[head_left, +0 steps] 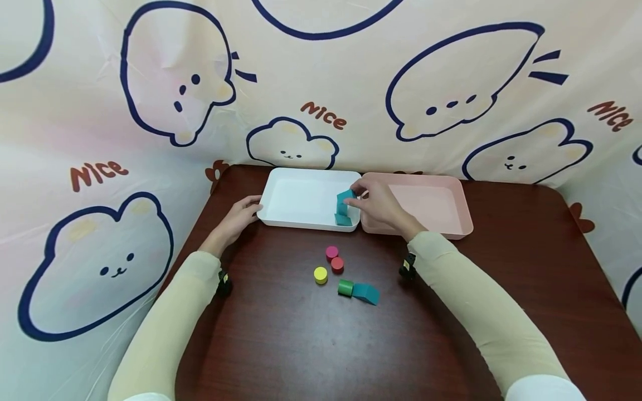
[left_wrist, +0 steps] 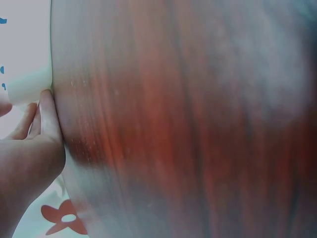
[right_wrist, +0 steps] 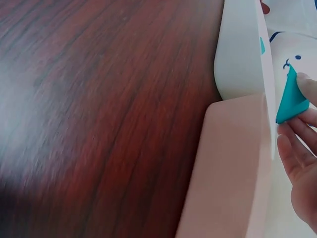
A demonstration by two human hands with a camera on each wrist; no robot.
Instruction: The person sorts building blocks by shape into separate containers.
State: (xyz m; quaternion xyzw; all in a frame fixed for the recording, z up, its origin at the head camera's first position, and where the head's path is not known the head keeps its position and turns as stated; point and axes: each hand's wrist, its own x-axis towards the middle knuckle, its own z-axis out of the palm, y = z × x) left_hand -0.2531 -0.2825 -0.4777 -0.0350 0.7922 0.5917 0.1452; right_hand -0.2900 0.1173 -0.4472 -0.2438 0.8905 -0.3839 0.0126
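My right hand (head_left: 378,203) reaches over the right end of the white tray (head_left: 301,224). Between its thumb and fingers it pinches a teal wedge block (right_wrist: 293,98), seen with a triangular face in the right wrist view. More teal (head_left: 343,220) shows below the held block, inside the tray's right end. At the tray's left end, my left hand (head_left: 238,217) rests its fingers against the outer wall. The left wrist view has those extended fingers (left_wrist: 48,114) right at the tray's rounded corner.
A pink tray (head_left: 465,223) stands beside the white one, on its right. On the dark wood table nearer me lie a pink disc (head_left: 332,253), a red disc (head_left: 337,265), a yellow disc (head_left: 320,275), a green cylinder (head_left: 345,287) and another teal block (head_left: 366,293).
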